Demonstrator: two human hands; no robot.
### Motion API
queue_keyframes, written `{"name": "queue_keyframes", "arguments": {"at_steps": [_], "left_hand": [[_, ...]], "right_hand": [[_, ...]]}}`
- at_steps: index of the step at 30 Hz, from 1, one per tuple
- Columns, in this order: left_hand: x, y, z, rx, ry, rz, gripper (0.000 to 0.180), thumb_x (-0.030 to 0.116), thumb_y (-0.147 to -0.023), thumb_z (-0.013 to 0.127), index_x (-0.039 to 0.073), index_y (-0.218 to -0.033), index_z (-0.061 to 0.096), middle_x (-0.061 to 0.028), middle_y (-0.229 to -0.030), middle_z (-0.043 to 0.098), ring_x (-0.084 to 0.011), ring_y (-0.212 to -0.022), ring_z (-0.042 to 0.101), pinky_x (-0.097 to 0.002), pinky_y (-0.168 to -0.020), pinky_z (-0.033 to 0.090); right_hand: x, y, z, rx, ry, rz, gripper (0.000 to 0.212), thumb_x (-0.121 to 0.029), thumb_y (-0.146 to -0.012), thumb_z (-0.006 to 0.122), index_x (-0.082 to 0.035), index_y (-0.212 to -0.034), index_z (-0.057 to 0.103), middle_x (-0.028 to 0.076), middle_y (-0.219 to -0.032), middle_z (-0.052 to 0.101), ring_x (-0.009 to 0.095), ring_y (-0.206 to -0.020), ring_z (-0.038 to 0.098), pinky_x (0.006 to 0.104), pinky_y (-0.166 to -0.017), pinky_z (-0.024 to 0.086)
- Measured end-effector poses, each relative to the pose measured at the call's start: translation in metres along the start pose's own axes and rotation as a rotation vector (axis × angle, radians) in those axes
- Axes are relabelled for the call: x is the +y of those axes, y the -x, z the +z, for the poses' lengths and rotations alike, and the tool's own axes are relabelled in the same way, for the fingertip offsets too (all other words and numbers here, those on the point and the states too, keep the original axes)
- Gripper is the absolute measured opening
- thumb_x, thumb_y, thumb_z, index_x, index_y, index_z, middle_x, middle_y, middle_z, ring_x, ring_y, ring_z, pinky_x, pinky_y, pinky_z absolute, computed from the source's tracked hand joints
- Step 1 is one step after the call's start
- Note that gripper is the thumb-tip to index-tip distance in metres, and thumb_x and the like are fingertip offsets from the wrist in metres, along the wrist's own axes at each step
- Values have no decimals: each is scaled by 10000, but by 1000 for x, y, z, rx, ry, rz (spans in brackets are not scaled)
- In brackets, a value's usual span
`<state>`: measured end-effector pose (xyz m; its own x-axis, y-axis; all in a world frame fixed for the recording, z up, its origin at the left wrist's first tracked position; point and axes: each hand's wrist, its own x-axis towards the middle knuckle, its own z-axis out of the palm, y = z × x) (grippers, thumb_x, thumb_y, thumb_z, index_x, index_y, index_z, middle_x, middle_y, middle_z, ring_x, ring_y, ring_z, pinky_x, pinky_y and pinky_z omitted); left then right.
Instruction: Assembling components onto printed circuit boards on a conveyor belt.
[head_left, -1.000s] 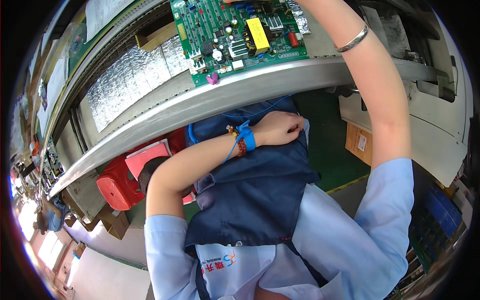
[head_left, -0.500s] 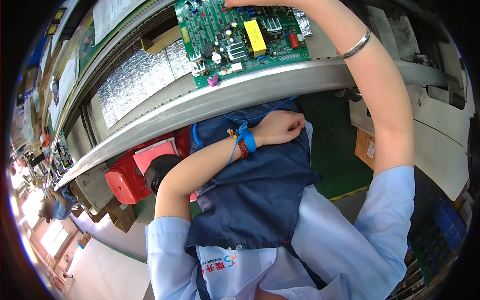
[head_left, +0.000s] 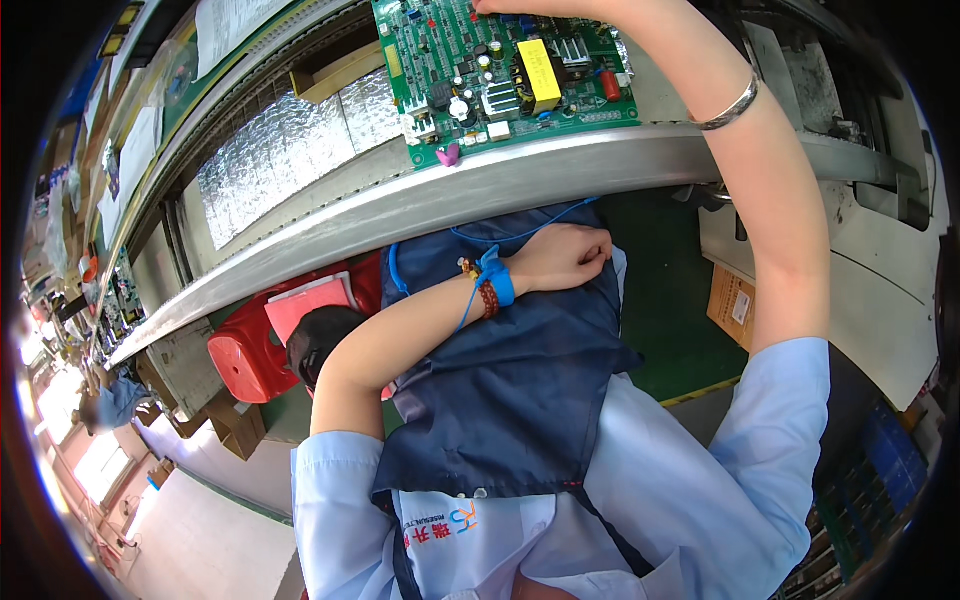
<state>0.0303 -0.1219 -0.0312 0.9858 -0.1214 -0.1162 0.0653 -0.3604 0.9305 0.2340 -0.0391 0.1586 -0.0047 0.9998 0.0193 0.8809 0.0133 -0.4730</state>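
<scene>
At the top of the view, a green circuit board [head_left: 580, 117] rests on the metal rail bench. It carries a yellow transformer [head_left: 540, 75], a red component [head_left: 610, 86] and a small purple piece [head_left: 448, 155] at its near edge. My right hand [head_left: 525, 6] reaches over the board's far part; the top edge of the picture cuts off most of it, so its grip is hidden. Curled closed on my dark blue apron [head_left: 500, 390], my left hand [head_left: 565, 256] shows nothing in its fingers. A blue strap [head_left: 495, 278] with a cord circles that wrist.
A long metal rail [head_left: 330, 215] bends between my lap and the bench. Silver foil sheeting [head_left: 275, 165] lies left of the board, beside a shallow cardboard box [head_left: 335, 78]. Below the rail stands a red stool [head_left: 243, 362]. A person [head_left: 115, 400] is far off at left.
The circuit board and my right forearm appear slightly farther right in the view, and the bench has shifted a little too. My left hand keeps its closed pose on the apron.
</scene>
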Motion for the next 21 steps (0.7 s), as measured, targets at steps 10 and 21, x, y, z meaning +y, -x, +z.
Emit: {"name": "queue_keyframes", "arguments": {"at_steps": [10, 21], "left_hand": [[1, -1, -2, -18, -6, -9, 99, 117, -813, 573, 61, -891, 599, -62, -671, 578, -212, -598, 570, -329, -559, 444], [0, 0, -1, -11, -10, -8, 102, 125, -820, 568, 65, -897, 597, -62, -686, 581, -210, -613, 577, -334, -566, 451]], "right_hand": [[3, 4, -2, 34, 49, -16, 383, -15, -751, 593, -47, -1132, 568, 146, -850, 659, 302, -860, 634, 395, -844, 450], [2, 11, -8, 18, 27, 16, 386, -18, -729, 606, -46, -1113, 576, 177, -854, 659, 327, -851, 642, 404, -761, 499]]}}
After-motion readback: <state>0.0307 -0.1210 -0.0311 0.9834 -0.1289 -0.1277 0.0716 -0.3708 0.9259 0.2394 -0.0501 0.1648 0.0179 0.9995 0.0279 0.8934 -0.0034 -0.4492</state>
